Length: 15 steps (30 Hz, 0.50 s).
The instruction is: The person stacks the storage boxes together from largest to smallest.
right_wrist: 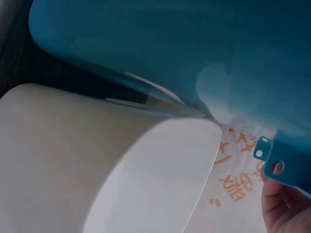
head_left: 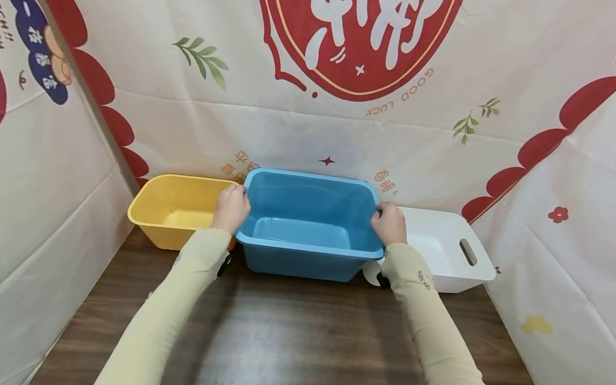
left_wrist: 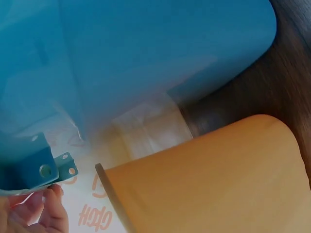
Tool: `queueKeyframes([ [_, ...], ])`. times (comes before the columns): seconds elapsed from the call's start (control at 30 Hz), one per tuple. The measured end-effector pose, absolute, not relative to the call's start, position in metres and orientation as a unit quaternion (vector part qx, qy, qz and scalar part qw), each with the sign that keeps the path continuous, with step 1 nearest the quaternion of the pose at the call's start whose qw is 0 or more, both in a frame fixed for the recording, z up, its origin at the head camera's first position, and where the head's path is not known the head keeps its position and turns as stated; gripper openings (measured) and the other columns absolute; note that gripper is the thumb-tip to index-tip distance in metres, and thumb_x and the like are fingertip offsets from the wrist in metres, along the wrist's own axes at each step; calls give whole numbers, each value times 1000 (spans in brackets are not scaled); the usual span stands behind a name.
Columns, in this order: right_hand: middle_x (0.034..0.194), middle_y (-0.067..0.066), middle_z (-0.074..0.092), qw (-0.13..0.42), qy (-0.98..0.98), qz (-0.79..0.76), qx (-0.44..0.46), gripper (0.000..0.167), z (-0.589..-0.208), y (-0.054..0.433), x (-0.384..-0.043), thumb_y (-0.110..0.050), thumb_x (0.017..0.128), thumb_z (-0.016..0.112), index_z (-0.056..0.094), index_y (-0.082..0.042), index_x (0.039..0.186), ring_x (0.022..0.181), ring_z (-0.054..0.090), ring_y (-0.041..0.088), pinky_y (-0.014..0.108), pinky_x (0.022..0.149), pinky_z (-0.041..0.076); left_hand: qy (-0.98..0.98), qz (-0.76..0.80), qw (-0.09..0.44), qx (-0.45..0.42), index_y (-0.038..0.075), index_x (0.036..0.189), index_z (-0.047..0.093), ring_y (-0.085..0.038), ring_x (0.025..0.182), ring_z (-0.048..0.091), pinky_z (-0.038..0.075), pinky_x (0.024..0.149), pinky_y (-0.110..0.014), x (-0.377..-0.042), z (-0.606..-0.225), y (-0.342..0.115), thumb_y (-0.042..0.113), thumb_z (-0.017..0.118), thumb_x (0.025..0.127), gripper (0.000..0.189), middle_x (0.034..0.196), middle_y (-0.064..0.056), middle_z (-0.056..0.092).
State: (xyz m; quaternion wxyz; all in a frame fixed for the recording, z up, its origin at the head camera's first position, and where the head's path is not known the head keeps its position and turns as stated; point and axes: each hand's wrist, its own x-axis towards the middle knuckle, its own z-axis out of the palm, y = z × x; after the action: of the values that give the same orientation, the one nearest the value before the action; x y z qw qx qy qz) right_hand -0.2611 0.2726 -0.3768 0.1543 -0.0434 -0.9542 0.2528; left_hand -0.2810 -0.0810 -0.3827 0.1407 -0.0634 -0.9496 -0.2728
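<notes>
A rectangular blue plastic bin (head_left: pixel 293 262) stands at the middle between a yellow bin and a white one. My left hand (head_left: pixel 231 207) grips its left rim, and the right hand (head_left: pixel 390 223) grips the rim on the opposite side. In the left wrist view, the left fingers (left_wrist: pixel 53 206) curl up under a bracket-like tab (left_wrist: pixel 43 167) with holes below the rim. A matching tab (right_wrist: pixel 279 160) shows in the right wrist view, with the right fingers (right_wrist: pixel 274 191) against it. Nothing lies inside the blue bin.
Close on the left is the yellow bin (head_left: pixel 159 235), partly behind my left hand. The white bin (head_left: pixel 481 267), with an oval handle slot, stands on the right, partly behind my right forearm. A dark wooden surface (head_left: pixel 289 331) lies beneath, with printed white cloth (head_left: pixel 289 133) behind and at both sides.
</notes>
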Motion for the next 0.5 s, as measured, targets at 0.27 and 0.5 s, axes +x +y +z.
queueKeyframes([
  [0.27, 111, 25, 55, 150, -954, 256, -48, 33, -376, 273, -254, -5, 85, 47, 57, 9, 113, 101, 54, 40, 50, 82, 45, -949, -269, 150, -65, -8, 111, 57, -36, 98, 53, 42, 89, -44, -276, -385, -81, 9, 47, 90, 28, 108, -22, 57],
  [0.5, 107, 24, 54, 161, -949, 265, -51, 31, -378, 270, -239, -6, 86, 46, 59, 9, 111, 97, 55, 40, 51, 78, 46, -955, -228, 161, -99, -9, 109, 57, -34, 94, 54, 44, 86, -42, -261, -385, -85, 8, 48, 89, 27, 104, -21, 58],
])
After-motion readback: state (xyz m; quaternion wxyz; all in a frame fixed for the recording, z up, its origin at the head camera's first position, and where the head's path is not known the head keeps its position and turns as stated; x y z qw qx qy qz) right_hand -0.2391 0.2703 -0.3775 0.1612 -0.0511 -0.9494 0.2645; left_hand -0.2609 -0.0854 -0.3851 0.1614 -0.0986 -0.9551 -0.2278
